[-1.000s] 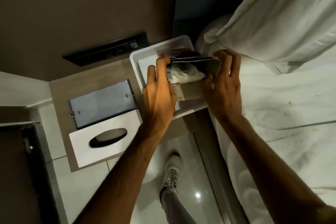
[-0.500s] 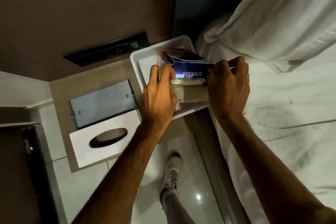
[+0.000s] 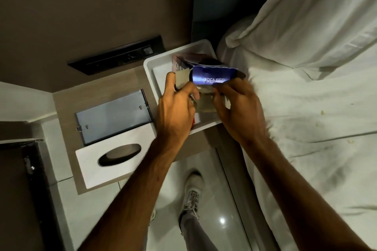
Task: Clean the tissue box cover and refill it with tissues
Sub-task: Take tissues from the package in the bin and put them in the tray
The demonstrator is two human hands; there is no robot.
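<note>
On the bedside shelf, head view: a person stands over a wooden shelf [image 3: 67, 100] beside a bed, both bare arms reaching forward.
Tissue carton: a blue cardboard tissue box [image 3: 212, 73] printed "PREMIER" in white, its torn flap edge jagged, held tilted above a white tray [image 3: 151, 79].
Left hand: the left hand [image 3: 175, 108] pinches a pale inner cardboard flap at the carton's left end, fingers closed on it.
Right hand: the right hand [image 3: 238, 108] is curled around the carton's near right side, fingers closed under the blue flap; slightly blurred.
Cover: the white tissue box cover [image 3: 114, 161], with a dark oval slot, lies flat at the shelf's near edge, well apart from both hands.
Base plate: a grey metal plate [image 3: 113, 116] lies just behind the cover, touching it.
Bed: rumpled white bedding [image 3: 306, 108] to the right.
</note>
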